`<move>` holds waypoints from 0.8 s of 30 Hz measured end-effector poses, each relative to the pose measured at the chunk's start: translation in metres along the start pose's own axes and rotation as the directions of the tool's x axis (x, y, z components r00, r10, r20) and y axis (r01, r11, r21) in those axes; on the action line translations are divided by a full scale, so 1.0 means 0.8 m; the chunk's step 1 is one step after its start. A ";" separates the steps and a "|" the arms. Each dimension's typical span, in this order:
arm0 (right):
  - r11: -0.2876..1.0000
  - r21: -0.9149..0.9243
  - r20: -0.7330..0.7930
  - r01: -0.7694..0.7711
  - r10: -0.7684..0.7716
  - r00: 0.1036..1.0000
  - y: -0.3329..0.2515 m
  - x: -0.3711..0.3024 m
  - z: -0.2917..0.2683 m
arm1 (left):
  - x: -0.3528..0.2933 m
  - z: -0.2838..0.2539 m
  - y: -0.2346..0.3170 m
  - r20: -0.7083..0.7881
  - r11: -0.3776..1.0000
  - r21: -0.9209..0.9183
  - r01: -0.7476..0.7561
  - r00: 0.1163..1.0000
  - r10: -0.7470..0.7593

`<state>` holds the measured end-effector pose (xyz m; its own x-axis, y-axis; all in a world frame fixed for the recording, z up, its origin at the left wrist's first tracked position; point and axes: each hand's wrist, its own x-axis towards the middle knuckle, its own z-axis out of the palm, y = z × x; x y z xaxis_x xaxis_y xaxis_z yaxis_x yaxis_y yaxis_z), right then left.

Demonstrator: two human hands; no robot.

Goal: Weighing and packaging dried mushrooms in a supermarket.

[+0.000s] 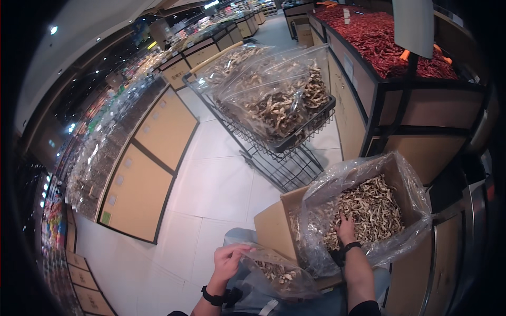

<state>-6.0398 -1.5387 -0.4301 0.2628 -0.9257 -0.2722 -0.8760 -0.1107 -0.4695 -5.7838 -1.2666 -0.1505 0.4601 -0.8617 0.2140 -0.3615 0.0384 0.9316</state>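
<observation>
My left hand [230,260] pinches the rim of a clear plastic bag [303,287] above my lap. Some dried mushroom slices [279,272] lie inside that bag. On the right stands a cardboard box [270,229] lined with a large clear plastic liner [322,192]. Brown and cream dried mushroom slices [375,204] are heaped in it. My right hand [346,229] reaches over the box's near side and touches the heap, fingers stretched out and apart. Its fingertips are partly hard to make out among the slices. A dark band circles each wrist.
Beyond the box a black wire shopping cart [284,163] carries large clear bags of dried mushrooms [279,108]. A display bin of red dried chillies [363,34] stands at the right. Wood-panelled display counters [142,176] line the left of the pale tiled floor [208,179].
</observation>
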 end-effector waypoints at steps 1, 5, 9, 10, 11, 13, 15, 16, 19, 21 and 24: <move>1.000 0.005 0.006 -0.007 0.007 1.000 -0.002 0.001 0.000 | 0.000 0.002 0.002 0.007 1.000 -0.028 0.006 1.000 -0.006; 0.998 0.062 -0.092 0.031 -0.026 0.995 0.030 0.019 0.013 | 0.008 0.013 -0.007 0.041 0.999 -0.053 0.010 0.999 -0.008; 1.000 0.029 0.034 -0.003 0.002 0.999 -0.003 0.005 -0.015 | -0.002 0.006 -0.007 0.039 0.998 -0.055 0.028 0.999 -0.026; 0.999 0.039 0.081 -0.009 0.005 0.997 -0.002 0.008 -0.017 | -0.004 0.004 -0.007 0.053 0.997 -0.063 0.042 0.998 -0.038; 1.000 0.031 0.054 -0.001 -0.001 0.999 0.003 0.011 -0.010 | -0.005 0.000 -0.005 0.056 0.997 -0.065 0.049 0.997 -0.045; 1.000 0.020 0.029 0.016 -0.017 0.999 0.003 0.014 -0.014 | -0.008 -0.002 0.002 0.045 0.996 -0.070 0.058 0.997 -0.055; 0.993 0.033 0.154 -0.115 0.108 0.982 -0.018 0.016 -0.031 | -0.015 -0.009 0.005 0.019 0.996 -0.064 0.066 0.998 -0.065; 0.995 0.016 0.129 -0.094 0.091 0.987 -0.008 0.020 -0.031 | -0.017 -0.011 0.003 0.025 0.997 -0.037 0.072 0.997 -0.071; 0.953 0.145 0.061 -0.268 0.261 0.963 0.020 0.021 -0.051 | -0.007 -0.011 0.002 0.052 0.997 -0.037 0.071 0.996 -0.069; 0.960 0.113 0.030 -0.256 0.254 0.967 0.007 0.010 -0.074 | -0.007 -0.014 0.002 0.089 0.994 -0.062 0.089 0.993 -0.083; 0.980 0.113 -0.093 -0.166 0.177 0.980 0.028 0.012 -0.074 | -0.011 -0.018 0.000 0.066 0.986 -0.131 0.099 0.994 -0.091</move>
<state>-6.0808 -1.5712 -0.3933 0.0650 -0.9603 -0.2711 -0.8558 0.0861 -0.5101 -5.7760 -1.2520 -0.1485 0.4366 -0.8931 0.1081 -0.2048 0.0183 0.9786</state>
